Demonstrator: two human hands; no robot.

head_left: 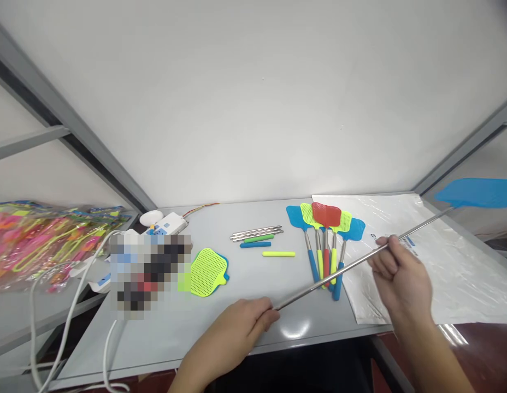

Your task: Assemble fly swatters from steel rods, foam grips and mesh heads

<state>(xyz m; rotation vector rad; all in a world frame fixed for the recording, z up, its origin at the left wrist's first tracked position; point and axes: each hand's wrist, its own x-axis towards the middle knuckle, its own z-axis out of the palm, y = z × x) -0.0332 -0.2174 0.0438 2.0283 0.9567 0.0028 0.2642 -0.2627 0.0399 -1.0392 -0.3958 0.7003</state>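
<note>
A long blue fly swatter slants up to the right across the table, its metal rod (pixel 335 274) drawn out and its blue head (pixel 478 192) at the right edge. My left hand (pixel 247 325) is closed round the rod's lower end, hiding that end. Further up, near the head, the fingers of my right hand (pixel 403 278) pinch the rod. Under the rod lie several short fly swatters with blue, yellow and red heads (pixel 326 214), fanned out. Left of them are several bare metal rods (pixel 255 233), a green grip (pixel 259 239), a blue grip (pixel 255 245) and a yellow grip (pixel 278 254).
A yellow swatter head (pixel 208 272) lies over a blue one. White plastic sheeting (pixel 442 284) covers the table's right side. At left are a power strip (pixel 171 225), a white cable (pixel 69 305), a blurred patch and bagged colourful goods (pixel 52 240) on a shelf. A wall (pixel 257 109) stands behind.
</note>
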